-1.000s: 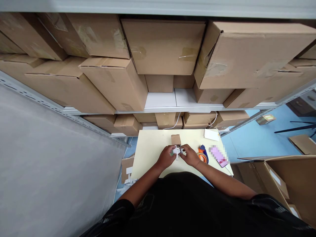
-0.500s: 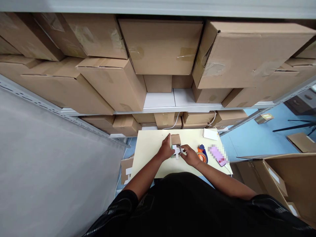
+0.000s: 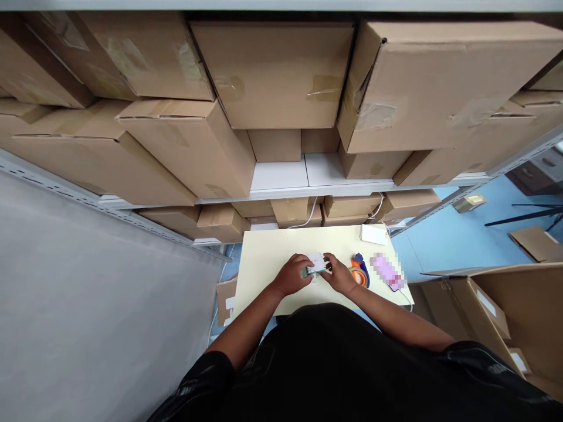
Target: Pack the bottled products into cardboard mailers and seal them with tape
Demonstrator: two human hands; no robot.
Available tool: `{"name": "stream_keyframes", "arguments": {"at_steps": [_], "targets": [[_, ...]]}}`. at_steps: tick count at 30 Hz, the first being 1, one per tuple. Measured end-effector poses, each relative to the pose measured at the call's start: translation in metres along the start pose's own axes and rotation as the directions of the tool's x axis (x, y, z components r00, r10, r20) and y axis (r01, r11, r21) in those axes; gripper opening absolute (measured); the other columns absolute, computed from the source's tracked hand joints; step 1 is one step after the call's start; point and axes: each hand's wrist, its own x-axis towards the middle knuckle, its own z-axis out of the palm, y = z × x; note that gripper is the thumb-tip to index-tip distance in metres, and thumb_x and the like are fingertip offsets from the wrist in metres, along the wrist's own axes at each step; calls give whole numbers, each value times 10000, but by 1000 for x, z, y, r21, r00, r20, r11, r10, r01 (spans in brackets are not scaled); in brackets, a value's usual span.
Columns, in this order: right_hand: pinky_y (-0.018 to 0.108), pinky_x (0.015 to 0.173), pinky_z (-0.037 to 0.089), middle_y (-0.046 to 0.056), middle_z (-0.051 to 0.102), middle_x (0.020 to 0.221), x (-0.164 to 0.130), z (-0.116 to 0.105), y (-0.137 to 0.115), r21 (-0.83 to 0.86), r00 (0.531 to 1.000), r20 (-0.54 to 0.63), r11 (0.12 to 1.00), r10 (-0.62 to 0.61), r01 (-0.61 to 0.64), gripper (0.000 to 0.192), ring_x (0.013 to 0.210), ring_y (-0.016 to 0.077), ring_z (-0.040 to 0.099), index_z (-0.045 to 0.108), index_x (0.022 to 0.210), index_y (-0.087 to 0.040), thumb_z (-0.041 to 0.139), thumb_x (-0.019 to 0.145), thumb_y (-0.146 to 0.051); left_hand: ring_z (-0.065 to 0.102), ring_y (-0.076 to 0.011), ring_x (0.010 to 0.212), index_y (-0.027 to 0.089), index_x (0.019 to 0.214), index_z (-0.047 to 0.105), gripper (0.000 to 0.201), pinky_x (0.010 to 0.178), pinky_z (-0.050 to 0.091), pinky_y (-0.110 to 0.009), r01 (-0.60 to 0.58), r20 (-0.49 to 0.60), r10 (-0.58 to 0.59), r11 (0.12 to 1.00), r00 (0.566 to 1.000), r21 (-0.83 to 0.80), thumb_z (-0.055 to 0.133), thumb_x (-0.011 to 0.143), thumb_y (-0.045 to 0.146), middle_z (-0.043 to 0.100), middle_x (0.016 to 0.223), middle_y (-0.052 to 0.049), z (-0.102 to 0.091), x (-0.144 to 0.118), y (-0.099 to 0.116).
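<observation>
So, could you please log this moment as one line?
left hand: on white item | right hand: on same item | tape: beside, on table

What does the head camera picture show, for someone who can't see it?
Both hands, left hand and right hand, hold a small white item over a pale yellow table. An orange and blue tape dispenser lies beside the right hand, and shelves of cardboard boxes stand behind.

Black short-sleeved shirt, bare forearms
</observation>
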Motion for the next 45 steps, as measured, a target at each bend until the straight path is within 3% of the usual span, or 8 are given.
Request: {"name": "stream_keyframes", "arguments": {"at_steps": [4, 7, 9, 17, 23, 33, 40, 45], "targets": [[473, 985, 579, 127, 575, 1450, 0, 0, 3, 39, 988, -16, 988, -150, 151, 661, 1090, 236, 689, 477, 1485, -284, 670, 858, -211, 583, -265, 1170, 245, 1109, 740, 312, 1056, 530, -454, -16, -14, 17, 998, 1000, 59, 682, 830, 119, 671, 1161, -83, 6, -4, -9], [513, 1132, 501, 115, 537, 1511, 2, -1, 3, 20, 973, -26, 973, -230, 231, 612, 1347, 274, 574, 536, 1464, -293, 677, 873, -217, 569, -271, 1206, 246, 1186, 721, 383, 1085, 516, -468, -47, 8, 47, 995, 999, 91, 677, 830, 113, 656, 1209, -88, 5, -3, -11], [525, 1175, 466, 114, 554, 1500, 3, -2, 2, 0, 969, -24, 969, -245, 245, 587, 1401, 279, 535, 561, 1454, -289, 682, 883, -227, 550, -281, 1242, 246, 1252, 694, 447, 1104, 503, -473, -72, 30, 69, 991, 997, 113, 699, 818, 135, 635, 1259, -96, 4, -3, -11], [527, 1171, 479, 125, 576, 1479, 6, -5, 7, -51, 953, 9, 951, -304, 304, 646, 1392, 287, 551, 558, 1469, -270, 699, 844, -185, 543, -300, 1199, 210, 1260, 665, 530, 1054, 528, -486, -172, 16, 171, 976, 985, 134, 745, 738, 168, 623, 1256, -112, 5, -4, -12], [517, 1154, 497, 142, 533, 1524, 4, -6, 8, -71, 943, 42, 940, -331, 333, 695, 1397, 303, 548, 533, 1495, -258, 716, 827, -204, 561, -279, 1132, 225, 1130, 702, 313, 991, 550, -464, -193, -5, 197, 965, 980, 177, 707, 821, 174, 665, 1171, -85, 7, -3, -15], [512, 1152, 505, 131, 607, 1450, 7, -10, 1, -104, 947, 6, 941, -322, 321, 586, 1349, 291, 593, 578, 1453, -255, 687, 878, -243, 547, -332, 1178, 196, 1337, 611, 637, 1023, 507, -509, -284, 38, 287, 904, 957, 319, 819, 764, 383, 603, 1278, -138, 13, -4, -22], [501, 1147, 512, 121, 612, 1450, 7, -10, -3, -109, 949, 10, 943, -314, 314, 585, 1346, 285, 598, 588, 1447, -264, 695, 872, -250, 568, -318, 1137, 182, 1330, 617, 516, 989, 500, -477, -294, 52, 299, 862, 953, 413, 722, 858, 364, 629, 1238, -137, 15, 1, -24], [503, 1144, 514, 111, 643, 1406, 8, -10, -2, -110, 950, 15, 944, -311, 311, 582, 1336, 281, 604, 593, 1441, -266, 683, 867, -226, 536, -364, 1202, 185, 1394, 581, 743, 1044, 459, -518, -341, 125, 319, 833, 940, 436, 822, 739, 438, 597, 1300, -157, 13, 0, -25]]}}
